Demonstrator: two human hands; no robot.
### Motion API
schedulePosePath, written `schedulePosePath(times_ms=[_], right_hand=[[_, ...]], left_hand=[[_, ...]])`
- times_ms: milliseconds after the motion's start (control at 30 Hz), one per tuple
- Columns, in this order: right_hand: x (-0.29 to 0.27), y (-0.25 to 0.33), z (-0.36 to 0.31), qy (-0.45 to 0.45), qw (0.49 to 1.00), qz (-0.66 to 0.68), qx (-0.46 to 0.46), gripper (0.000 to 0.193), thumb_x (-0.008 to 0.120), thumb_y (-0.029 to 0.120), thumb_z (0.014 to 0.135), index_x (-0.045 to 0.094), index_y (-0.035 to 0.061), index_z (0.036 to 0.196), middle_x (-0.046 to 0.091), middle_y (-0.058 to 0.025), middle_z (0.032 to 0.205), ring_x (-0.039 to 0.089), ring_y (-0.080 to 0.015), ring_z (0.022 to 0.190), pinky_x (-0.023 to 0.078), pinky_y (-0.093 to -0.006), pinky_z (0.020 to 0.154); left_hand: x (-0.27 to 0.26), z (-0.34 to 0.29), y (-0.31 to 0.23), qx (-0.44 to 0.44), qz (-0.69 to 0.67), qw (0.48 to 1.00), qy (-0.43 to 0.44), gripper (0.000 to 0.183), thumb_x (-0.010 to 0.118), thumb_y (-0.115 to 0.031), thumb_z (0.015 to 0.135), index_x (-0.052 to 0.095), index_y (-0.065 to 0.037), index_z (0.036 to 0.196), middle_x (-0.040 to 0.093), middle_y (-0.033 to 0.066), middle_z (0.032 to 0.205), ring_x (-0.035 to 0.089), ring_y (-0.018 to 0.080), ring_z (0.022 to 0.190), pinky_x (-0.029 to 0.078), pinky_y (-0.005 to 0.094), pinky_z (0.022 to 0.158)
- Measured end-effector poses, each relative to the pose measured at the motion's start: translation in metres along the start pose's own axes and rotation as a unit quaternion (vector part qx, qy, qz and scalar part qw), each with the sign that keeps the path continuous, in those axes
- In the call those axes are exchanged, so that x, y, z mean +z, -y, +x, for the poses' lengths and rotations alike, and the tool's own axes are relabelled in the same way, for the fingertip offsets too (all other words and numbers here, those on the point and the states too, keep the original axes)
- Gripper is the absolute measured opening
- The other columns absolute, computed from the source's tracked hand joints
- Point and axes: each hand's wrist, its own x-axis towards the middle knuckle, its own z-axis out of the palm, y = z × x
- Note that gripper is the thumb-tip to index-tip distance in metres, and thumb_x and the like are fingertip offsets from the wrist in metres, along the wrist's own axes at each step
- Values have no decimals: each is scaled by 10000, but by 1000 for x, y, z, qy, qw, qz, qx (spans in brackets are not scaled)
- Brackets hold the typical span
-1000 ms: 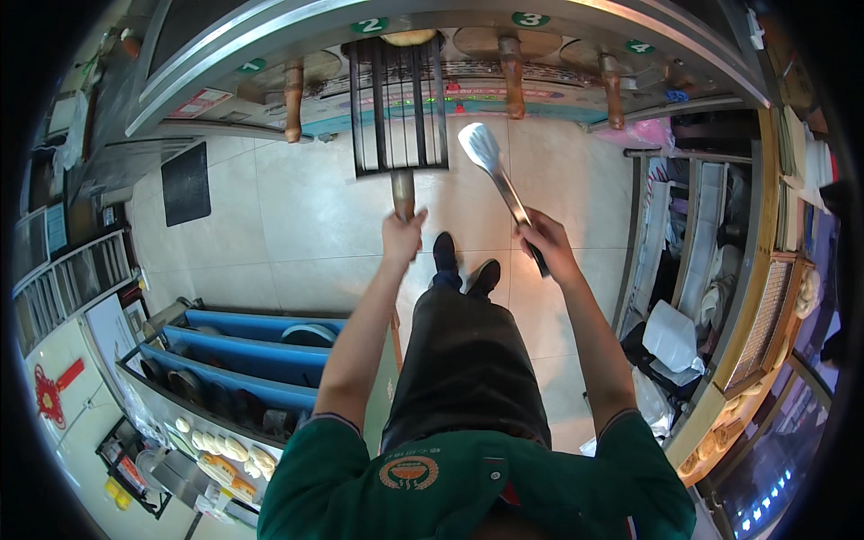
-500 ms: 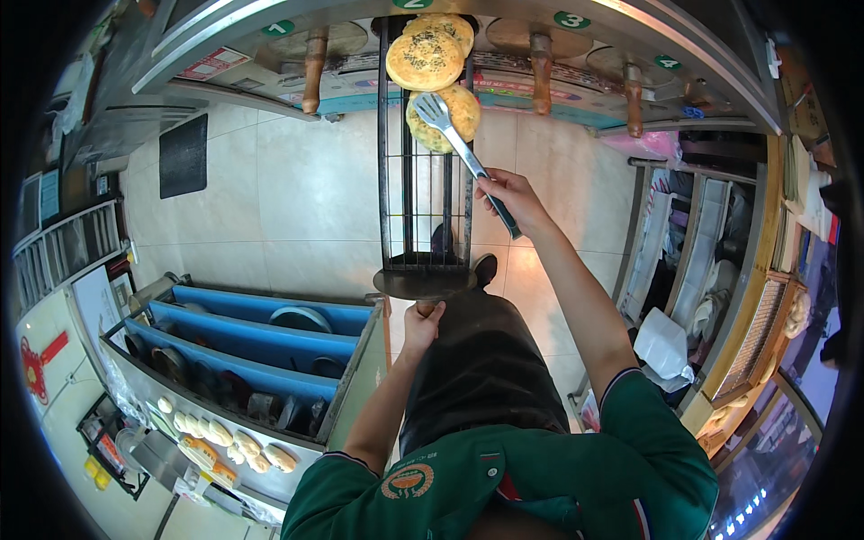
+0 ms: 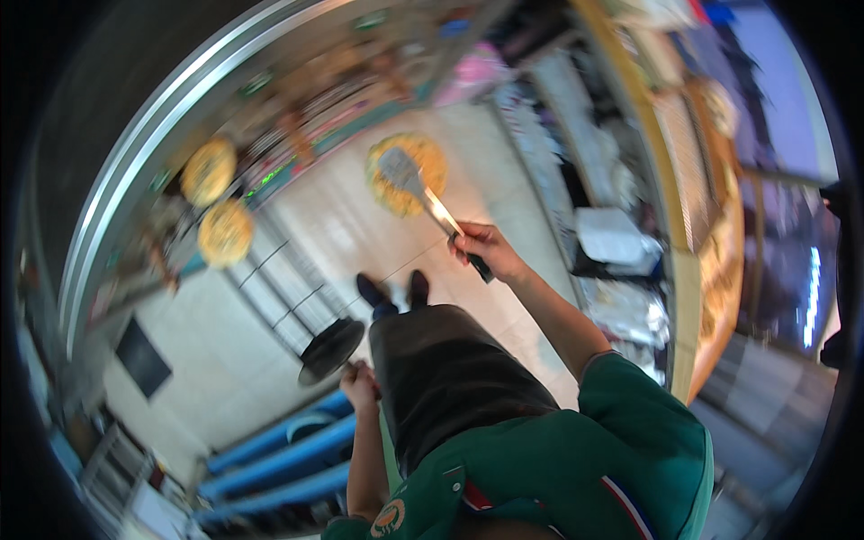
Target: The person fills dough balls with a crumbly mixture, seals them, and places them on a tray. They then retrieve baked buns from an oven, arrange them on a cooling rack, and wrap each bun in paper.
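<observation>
My right hand is closed around the black grip of metal tongs. Their slotted head lies over a round golden flatbread, which hangs above the floor, away from the rack; the lower jaw is hidden beneath it. At lower left my left hand grips the handle of a long wire rack, just behind its round dark end plate. The handle itself is mostly covered by my fingers. Two more flatbreads, a nearer one and a farther one, rest at the rack's far end.
The oven front, blurred, runs along the far side with wooden handles jutting out. Blue-lined shelving stands low at the left. On the right are a shelf with white bags and a wooden-edged counter. A dark mat lies on the floor.
The view has swung right, away from the rack. My right hand has carried the flatbread off the rack with the tongs, to the right. My left hand still holds the rack's handle.
</observation>
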Motion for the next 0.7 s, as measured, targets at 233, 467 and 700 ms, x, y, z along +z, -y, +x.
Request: schedulePosePath(times_ms=[233, 467, 700], right_hand=[[-240, 75, -105, -436, 860, 41, -261, 217, 589, 298, 928, 617, 85, 899, 589, -33, 749, 541, -138, 667, 439, -274, 617], [-269, 99, -82, -412, 845, 242, -241, 284, 612, 312, 934, 606, 29, 957, 602, -100, 975, 588, -174, 841, 513, -300, 712], [-5, -42, 30, 62, 993, -66, 78, 94, 630, 119, 917, 647, 39, 962, 626, -16, 788, 556, -81, 639, 462, -223, 582]], left_hand=[[12, -12, -13, -20, 37, 997, -71, 334, 627, -151, 914, 507, -62, 615, 432, 9, 431, 384, 111, 302, 219, 280, 291], [4, 2, -3, -23, 76, 995, -61, 346, 626, -215, 915, 533, -78, 611, 506, 21, 484, 421, 121, 332, 261, 282, 323], [5, 6, 11, 39, 60, 995, -73, 392, 696, -156, 855, 481, -89, 534, 476, 15, 456, 450, 123, 336, 314, 283, 349]])
